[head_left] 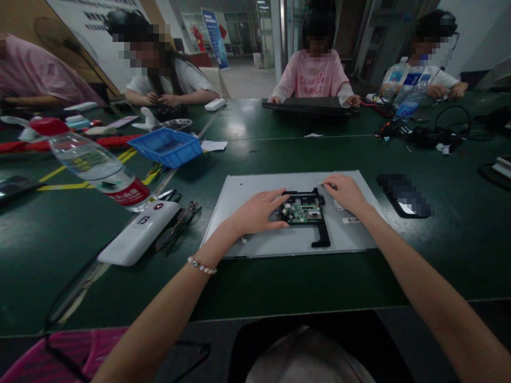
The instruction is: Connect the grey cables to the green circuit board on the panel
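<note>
A flat grey panel (255,186), like the back of a screen, lies on the green table. On it sits a black plastic frame (322,232) around a green circuit board (300,211). My left hand (261,211) has its fingers spread, the tips resting at the frame's left side and the thumb near its lower left corner. Just beyond the frame's upper right corner, my right hand (344,192) is closed in a pinch over the panel. Whatever it pinches is too small to make out. Pale labels (351,220) show on the panel below that hand.
Right of the panel lies a dark phone (403,197). To the left are a white power bank (139,234), eyeglasses (178,226) and a tilted-looking water bottle (99,167). A blue tray (165,146) stands farther back. Several people sit across the table, one with a dark panel (309,106).
</note>
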